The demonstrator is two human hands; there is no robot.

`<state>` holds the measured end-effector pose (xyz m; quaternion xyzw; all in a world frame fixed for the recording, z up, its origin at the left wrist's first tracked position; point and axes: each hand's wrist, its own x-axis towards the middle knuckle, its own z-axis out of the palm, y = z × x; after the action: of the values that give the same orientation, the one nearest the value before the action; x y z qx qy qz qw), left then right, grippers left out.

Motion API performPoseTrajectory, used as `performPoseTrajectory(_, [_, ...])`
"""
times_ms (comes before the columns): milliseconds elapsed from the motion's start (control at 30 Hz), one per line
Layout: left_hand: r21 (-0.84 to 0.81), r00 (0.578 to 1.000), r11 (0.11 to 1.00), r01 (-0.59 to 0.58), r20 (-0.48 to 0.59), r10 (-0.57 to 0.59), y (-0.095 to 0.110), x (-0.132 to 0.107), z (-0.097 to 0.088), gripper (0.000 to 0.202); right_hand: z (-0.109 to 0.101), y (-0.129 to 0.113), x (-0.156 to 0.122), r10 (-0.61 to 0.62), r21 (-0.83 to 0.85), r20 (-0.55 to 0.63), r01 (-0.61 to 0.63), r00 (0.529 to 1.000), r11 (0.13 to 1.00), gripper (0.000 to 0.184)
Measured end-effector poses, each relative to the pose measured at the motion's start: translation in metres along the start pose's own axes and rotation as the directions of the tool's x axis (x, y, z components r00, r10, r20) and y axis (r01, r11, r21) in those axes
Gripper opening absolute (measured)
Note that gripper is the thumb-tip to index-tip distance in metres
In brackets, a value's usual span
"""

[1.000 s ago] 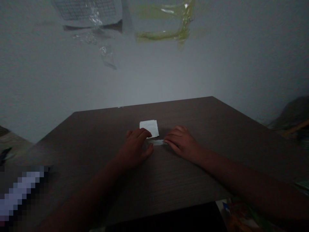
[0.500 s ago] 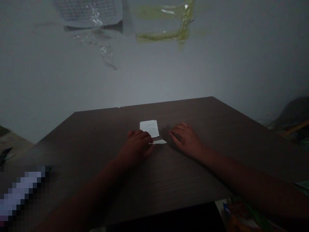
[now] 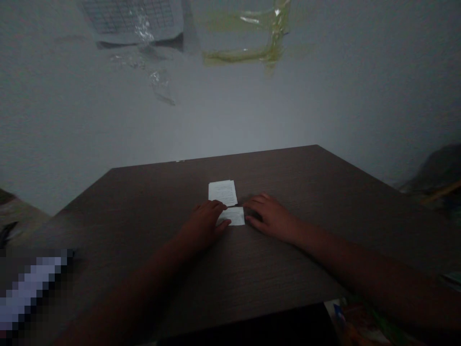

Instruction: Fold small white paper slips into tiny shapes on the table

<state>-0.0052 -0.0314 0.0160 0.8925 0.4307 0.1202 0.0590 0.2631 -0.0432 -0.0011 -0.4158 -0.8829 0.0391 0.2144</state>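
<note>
Two small white printed paper pieces lie near the middle of a dark wooden table [image 3: 144, 230]. The far piece [image 3: 222, 192] lies flat by itself. The near piece [image 3: 233, 216] sits between my hands. My left hand [image 3: 203, 225] rests on its left edge, fingers stretched over it. My right hand [image 3: 269, 216] lies flat at its right edge, fingertips touching the paper. Neither hand grips anything.
A pale wall stands right behind the table, with a grid sheet [image 3: 129, 17] and yellowish tape [image 3: 248, 33] stuck high up. A blurred-out object [image 3: 32, 288] lies at the lower left. Colourful items [image 3: 353, 322] sit below the table's front right edge.
The near paper showed as a thin strip before and now lies as a wider flat piece. Both hands have closed in on its two sides and drawn slightly toward me.
</note>
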Motion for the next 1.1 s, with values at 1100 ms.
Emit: performPoseTrajectory(1100, [-0.235,0.991,0.963,0.133,0.061,-0.122,-0.004,0.002,0.015,0.037,0.010,0.010,-0.003,0.075,0.092,0.112,-0.085,0.991,0.992,0.036])
